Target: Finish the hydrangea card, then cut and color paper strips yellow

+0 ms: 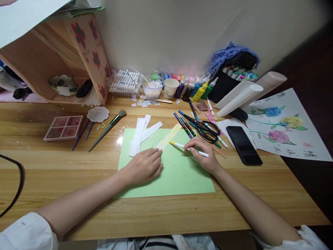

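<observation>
My right hand (203, 155) grips a white marker with a yellow tip (182, 145), its tip touching a narrow paper strip coloured yellow (169, 136). My left hand (145, 165) lies flat with fingers stretched out, pressing the near end of that strip onto a light green sheet (179, 173) on the wooden desk (78, 166). Several plain white paper strips (142, 133) lie fanned out just beyond my left hand.
Black scissors (205, 130) and loose markers (186, 123) lie right of the strip, then a black phone (244, 144) and a flower drawing (283, 125). A brush (108, 129), palette (97, 114) and paint box (63, 127) sit left. Bottles (197, 88), a cup (171, 88) and a bowl (152, 86) line the wall.
</observation>
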The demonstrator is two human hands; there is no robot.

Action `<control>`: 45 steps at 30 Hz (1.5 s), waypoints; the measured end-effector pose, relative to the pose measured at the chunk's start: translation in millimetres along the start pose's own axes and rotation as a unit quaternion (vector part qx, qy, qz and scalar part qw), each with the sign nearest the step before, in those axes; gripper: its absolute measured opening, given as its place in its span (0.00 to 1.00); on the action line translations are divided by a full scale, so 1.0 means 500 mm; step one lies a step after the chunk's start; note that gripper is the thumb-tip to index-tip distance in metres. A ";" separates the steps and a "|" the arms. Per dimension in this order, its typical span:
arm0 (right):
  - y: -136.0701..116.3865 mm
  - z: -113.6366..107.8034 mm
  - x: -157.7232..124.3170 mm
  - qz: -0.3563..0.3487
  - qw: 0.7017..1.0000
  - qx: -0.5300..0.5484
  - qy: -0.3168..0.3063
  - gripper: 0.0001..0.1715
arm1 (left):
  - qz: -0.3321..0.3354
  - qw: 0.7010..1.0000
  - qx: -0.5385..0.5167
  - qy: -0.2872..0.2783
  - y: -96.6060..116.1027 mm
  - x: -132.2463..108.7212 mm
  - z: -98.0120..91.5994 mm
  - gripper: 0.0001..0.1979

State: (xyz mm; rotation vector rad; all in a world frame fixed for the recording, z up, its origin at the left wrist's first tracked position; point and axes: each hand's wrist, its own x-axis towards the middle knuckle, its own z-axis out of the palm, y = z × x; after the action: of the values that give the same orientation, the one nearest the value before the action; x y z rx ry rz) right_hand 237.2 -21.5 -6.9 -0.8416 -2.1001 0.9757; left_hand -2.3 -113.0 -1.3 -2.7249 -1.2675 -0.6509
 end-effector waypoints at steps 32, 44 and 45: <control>-0.026 0.025 -0.009 -0.101 0.984 -0.003 -0.144 0.11 | -0.005 0.999 0.010 -0.046 -0.044 0.001 0.002 0.12; -0.021 0.022 -0.013 -0.112 0.987 -0.002 -0.116 0.09 | 0.005 0.999 0.032 -0.023 -0.044 0.000 0.002 0.11; -0.022 0.022 -0.012 -0.110 0.988 -0.001 -0.109 0.09 | 0.011 0.999 0.040 -0.011 -0.042 0.000 0.001 0.11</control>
State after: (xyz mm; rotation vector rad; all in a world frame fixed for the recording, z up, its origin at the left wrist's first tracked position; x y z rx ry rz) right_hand 229.1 -36.1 -5.3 -0.5072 -2.3207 0.9809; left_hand -17.8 -99.2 -4.2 -2.6852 -1.2386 -0.5564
